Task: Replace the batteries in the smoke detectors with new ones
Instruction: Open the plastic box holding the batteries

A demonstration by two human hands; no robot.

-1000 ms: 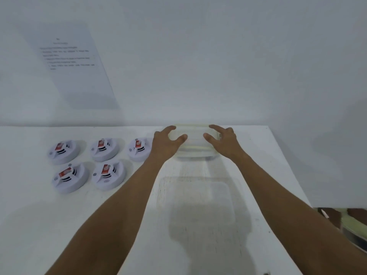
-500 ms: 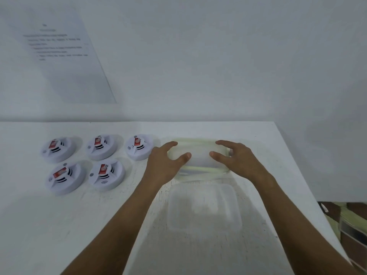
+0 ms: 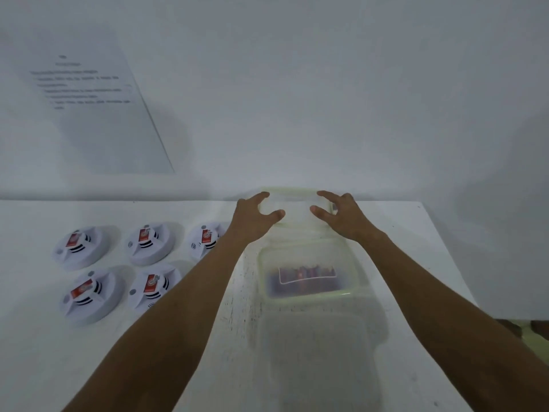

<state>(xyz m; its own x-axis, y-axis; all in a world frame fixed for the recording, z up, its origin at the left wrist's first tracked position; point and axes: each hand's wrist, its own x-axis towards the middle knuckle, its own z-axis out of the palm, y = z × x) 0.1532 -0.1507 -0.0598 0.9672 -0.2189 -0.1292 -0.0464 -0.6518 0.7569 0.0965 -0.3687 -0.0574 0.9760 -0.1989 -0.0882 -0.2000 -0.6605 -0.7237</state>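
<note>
Both hands reach forward over the white counter (image 3: 416,263) and grip a clear lid (image 3: 297,200) with a pale green rim, held at the far edge near the wall. Left hand (image 3: 252,217) has its thumb spread wide, thumb tip on the lid's near side, fingers curled over the far left corner. Right hand (image 3: 341,217) mirrors it, thumb on the near side, fingers hooked over the far right corner. Lid appears raised and slightly tilted; whether its far edge touches the counter cannot be told. Just in front of the hands, between the forearms, sits an uncovered clear container (image 3: 306,275) with a green rim, holding a pack of batteries (image 3: 306,273), blurred, reddish and dark. Nearer still, a second clear container or lid (image 3: 318,352) lies on the counter, contents not discernible. To the left, five white round smoke detectors (image 3: 148,242) rest in two rows, three behind and two in front, each with a red label on top; the left forearm partly covers the rightmost of each row. A printed sheet (image 3: 89,99) hangs on the wall at upper left, text unreadable.
</note>
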